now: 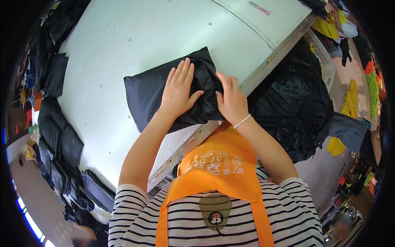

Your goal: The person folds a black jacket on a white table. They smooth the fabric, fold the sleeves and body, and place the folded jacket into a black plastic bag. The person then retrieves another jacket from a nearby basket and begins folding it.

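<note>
On the pale tabletop point(103, 103) in front of me lies a folded piece of thin, slightly shiny black material point(148, 86). It is smooth on the left and rumpled on the right; whether it is a garment or a bag I cannot make out. My left hand point(179, 88) rests flat on its middle, fingers stretched out and thumb apart. At its right edge is my right hand point(231, 95), fingers curled and the thumb against the loose black folds. Some of those fingertips are hidden.
A large heap of black material point(292, 103) sits right of the table's edge. Stacks of folded black pieces point(61, 136) line the table's left side. A small pink-handled cutter point(258, 8) lies at the far end. Other people point(341, 20) are at the far right.
</note>
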A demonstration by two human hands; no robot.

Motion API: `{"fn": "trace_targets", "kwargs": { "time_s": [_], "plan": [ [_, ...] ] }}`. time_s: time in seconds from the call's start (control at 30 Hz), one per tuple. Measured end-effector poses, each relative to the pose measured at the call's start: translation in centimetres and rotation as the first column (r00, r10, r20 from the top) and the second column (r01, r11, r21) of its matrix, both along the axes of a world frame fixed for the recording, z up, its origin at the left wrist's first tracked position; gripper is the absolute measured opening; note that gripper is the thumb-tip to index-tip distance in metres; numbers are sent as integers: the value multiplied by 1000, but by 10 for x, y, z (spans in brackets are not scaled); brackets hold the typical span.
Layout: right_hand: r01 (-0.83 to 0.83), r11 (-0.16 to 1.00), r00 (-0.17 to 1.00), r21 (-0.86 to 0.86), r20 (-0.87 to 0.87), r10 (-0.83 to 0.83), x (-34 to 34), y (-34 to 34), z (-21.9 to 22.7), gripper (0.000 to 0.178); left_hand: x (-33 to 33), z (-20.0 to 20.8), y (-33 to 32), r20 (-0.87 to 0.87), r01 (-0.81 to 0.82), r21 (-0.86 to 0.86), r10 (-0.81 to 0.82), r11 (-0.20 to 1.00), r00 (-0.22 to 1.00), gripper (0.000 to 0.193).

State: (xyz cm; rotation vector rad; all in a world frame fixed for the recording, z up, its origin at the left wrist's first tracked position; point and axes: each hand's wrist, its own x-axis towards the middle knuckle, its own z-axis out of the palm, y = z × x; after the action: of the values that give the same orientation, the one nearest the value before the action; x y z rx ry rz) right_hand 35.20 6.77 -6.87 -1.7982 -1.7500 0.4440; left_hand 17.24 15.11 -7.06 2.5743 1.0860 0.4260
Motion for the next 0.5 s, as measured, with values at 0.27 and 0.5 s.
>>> {"fn": "trace_targets", "kwargs": {
  "time_s": [0.27,0.5],
  "plan": [
    [-70,993,967,94,-237,91,-23,27,11,21,-33,10,2,16,-285,52,284,957,959,61],
    [-41,998,999,40,35,40,-51,41,-17,31,-47,-39,8,-68,-345,50,348,937,935,54]
  ]
}}
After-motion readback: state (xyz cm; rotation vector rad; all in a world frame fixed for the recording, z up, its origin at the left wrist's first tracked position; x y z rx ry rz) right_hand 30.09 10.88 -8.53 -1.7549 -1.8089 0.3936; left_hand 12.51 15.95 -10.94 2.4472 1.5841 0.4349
